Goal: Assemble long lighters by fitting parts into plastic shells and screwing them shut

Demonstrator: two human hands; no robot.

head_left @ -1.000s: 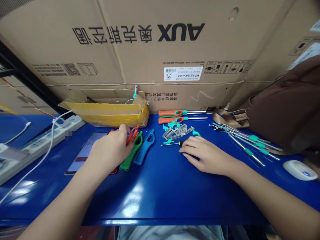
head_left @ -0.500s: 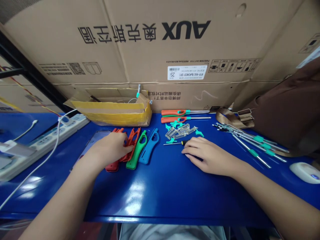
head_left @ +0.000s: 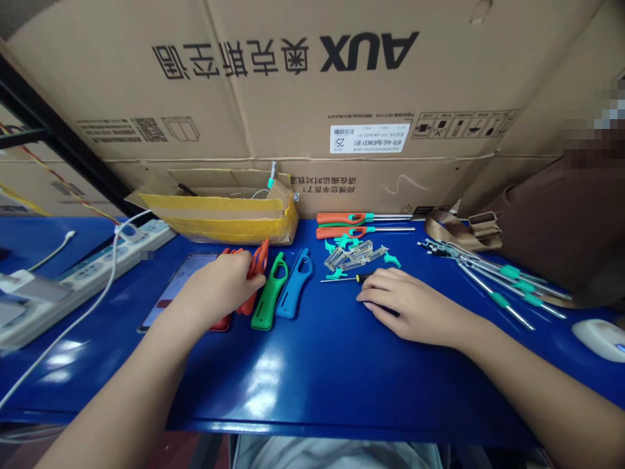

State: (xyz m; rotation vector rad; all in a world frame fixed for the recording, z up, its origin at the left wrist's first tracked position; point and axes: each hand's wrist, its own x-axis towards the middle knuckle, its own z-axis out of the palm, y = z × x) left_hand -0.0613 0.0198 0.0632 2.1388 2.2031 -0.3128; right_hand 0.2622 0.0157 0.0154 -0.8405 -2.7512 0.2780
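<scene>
My left hand (head_left: 225, 284) is closed on an orange-red lighter handle shell (head_left: 259, 259), tilted up off the table. Under and beside that hand lies another red shell (head_left: 223, 324), mostly covered. A green lighter handle shell (head_left: 270, 293) and a blue one (head_left: 295, 286) lie just to its right. My right hand (head_left: 405, 301) rests on the table with its fingers loosely stretched. Its fingertips lie by the dark and yellow handle of a small screwdriver (head_left: 339, 280). Beyond them are several clear plastic parts (head_left: 354, 255) and small teal triggers (head_left: 392, 260).
Assembled orange lighters (head_left: 342, 232) lie at the back. A yellow-taped cardboard box (head_left: 219, 218) stands behind my left hand, a phone (head_left: 168, 293) beside it. Metal lighter tubes (head_left: 508, 286) and a white device (head_left: 600, 339) are at right, a power strip (head_left: 97, 270) at left.
The orange-red shell in my left hand has turned and shifted slightly; its two side-by-side pieces now show as one narrower shape. My right hand stays in place. The view has shifted slightly.
</scene>
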